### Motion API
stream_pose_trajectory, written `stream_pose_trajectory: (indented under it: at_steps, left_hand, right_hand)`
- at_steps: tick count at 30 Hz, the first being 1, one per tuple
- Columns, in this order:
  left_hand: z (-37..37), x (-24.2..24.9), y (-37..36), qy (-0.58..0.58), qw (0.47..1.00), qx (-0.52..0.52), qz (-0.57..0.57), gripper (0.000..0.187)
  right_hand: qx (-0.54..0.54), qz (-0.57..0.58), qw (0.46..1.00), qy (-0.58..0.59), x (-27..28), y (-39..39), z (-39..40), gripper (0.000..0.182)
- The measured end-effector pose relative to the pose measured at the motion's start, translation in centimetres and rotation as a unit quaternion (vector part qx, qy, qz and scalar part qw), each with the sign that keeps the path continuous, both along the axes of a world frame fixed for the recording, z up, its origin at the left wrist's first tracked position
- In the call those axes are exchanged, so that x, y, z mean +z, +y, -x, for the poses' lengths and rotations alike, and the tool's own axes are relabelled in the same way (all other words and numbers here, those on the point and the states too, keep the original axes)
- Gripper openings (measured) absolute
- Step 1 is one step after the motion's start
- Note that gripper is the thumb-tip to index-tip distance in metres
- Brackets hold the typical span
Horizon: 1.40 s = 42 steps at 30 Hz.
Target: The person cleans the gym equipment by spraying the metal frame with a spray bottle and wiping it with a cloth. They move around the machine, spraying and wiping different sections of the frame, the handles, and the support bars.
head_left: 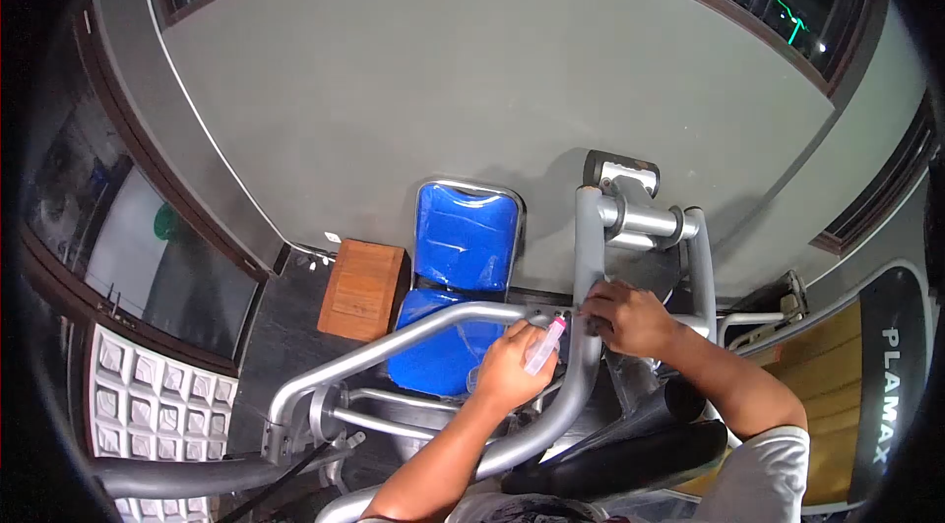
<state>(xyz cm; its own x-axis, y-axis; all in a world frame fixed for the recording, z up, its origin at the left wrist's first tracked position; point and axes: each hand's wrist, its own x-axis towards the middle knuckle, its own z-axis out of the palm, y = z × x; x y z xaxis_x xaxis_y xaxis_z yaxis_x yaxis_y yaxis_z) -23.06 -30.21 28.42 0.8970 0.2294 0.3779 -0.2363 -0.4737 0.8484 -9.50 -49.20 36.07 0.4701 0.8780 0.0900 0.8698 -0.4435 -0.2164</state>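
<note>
My left hand (509, 371) is closed around a small translucent bottle (543, 350) with a pink tip, which slants up and to the right. The tip is close to a bolted bracket (551, 313) where a silver bar meets the grey upright tube (588, 257) of a gym machine. My right hand (630, 319) is at the right side of that tube, with its fingers curled in against it near the joint. Whatever those fingers grip, if anything, is hidden.
Behind the machine stand a blue chair (461, 238) and a wooden box (360, 289). A black pad (630, 454) lies below my right arm. At the right is a board marked PLAMAX (886, 395); white moulded panels (157, 395) are at lower left.
</note>
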Motion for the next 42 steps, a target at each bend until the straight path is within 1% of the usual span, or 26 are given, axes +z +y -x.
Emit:
stream_pose_trajectory:
  at_steps: [2,4,6,8,9,12,15,18,21,24,27,28,31,32,35,36,39,40,41,42]
  left_hand:
    - [-0.1,-0.1,-0.2,-0.006,1.0,-0.002,0.0,0.011]
    - [0.1,0.0,-0.5,0.005,1.0,-0.002,0.011,0.011]
    - [0.3,0.1,-0.6,0.007,1.0,0.007,0.014,0.01]
    - [0.2,0.4,-0.8,0.003,1.0,0.005,0.009,0.011]
    - [0.2,0.5,-0.7,0.0,1.0,-0.002,0.002,0.011]
    - [0.3,0.6,-0.8,-0.005,1.0,-0.006,0.005,0.012]
    - [0.6,0.7,-0.7,-0.008,1.0,-0.005,0.025,0.012]
    - [0.5,1.0,-0.8,-0.006,1.0,-0.006,0.028,0.012]
    - [0.4,0.7,-0.9,-0.008,1.0,-0.002,0.021,0.012]
    - [0.3,0.3,-0.9,-0.021,1.0,-0.009,-0.001,0.011]
    - [0.5,0.4,-0.9,-0.02,1.0,-0.016,-0.005,0.011]
    - [0.5,0.6,-0.7,-0.018,1.0,-0.018,-0.004,0.011]
    - [0.7,0.9,-0.7,-0.019,1.0,-0.01,0.013,0.012]
    - [0.7,0.8,-0.6,-0.023,1.0,-0.006,0.01,0.012]
    - [0.4,0.9,-0.4,-0.013,1.0,0.0,0.023,0.011]
    - [0.2,1.0,-0.3,-0.016,1.0,0.001,0.022,0.011]
    - [0.4,1.1,-0.1,-0.015,1.0,0.001,0.024,0.011]
    - [0.5,1.1,-0.3,-0.012,1.0,0.002,0.029,0.011]
    - [0.6,1.1,-0.4,-0.011,0.999,0.003,0.034,0.01]
    - [0.5,0.8,-0.5,-0.024,1.0,0.001,0.016,0.01]
  right_hand:
    - [-0.001,0.002,0.999,-0.036,0.0,-0.5,0.4,0.027]
    - [-0.028,-0.003,0.997,-0.068,0.0,0.0,-0.4,0.026]
    - [-0.042,0.0,0.995,-0.093,-0.2,0.8,-2.8,0.024]
    - [-0.097,-0.017,0.987,-0.128,-2.7,1.4,-7.7,0.025]
    - [-0.126,-0.024,0.981,-0.144,-2.5,1.6,-8.4,0.025]
    - [-0.136,-0.062,0.987,-0.064,-2.0,1.7,-8.2,0.021]
    - [-0.016,-0.074,0.996,-0.039,-2.7,0.1,-5.7,0.019]
    - [-0.045,-0.01,0.998,0.033,-0.3,-0.2,-0.8,0.017]
    - [-0.043,0.022,0.998,-0.034,-0.2,0.3,-1.2,0.013]
    - [-0.076,0.011,0.985,-0.152,-2.4,2.0,-4.5,0.011]
    - [-0.095,0.003,0.971,-0.219,-2.3,4.0,-6.5,0.013]
    - [-0.104,0.002,0.972,-0.211,-2.1,4.3,-6.3,0.013]
    - [-0.085,-0.002,0.983,-0.165,-1.6,3.4,-5.0,0.013]
    - [-0.069,0.015,0.989,-0.13,-1.3,2.9,-4.0,0.019]
    - [-0.007,0.017,0.998,-0.067,-1.0,1.0,-1.3,0.025]
    - [-0.004,0.04,0.994,-0.101,-0.9,0.8,-1.2,0.029]
    - [-0.072,0.069,0.985,-0.142,-0.2,2.1,-2.9,0.03]
    - [-0.089,0.042,0.981,-0.165,-1.9,2.3,-5.8,0.027]
    - [-0.11,0.019,0.981,-0.158,-2.2,2.6,-7.9,0.027]
    - [-0.128,-0.003,0.98,-0.152,-2.2,2.9,-9.8,0.026]
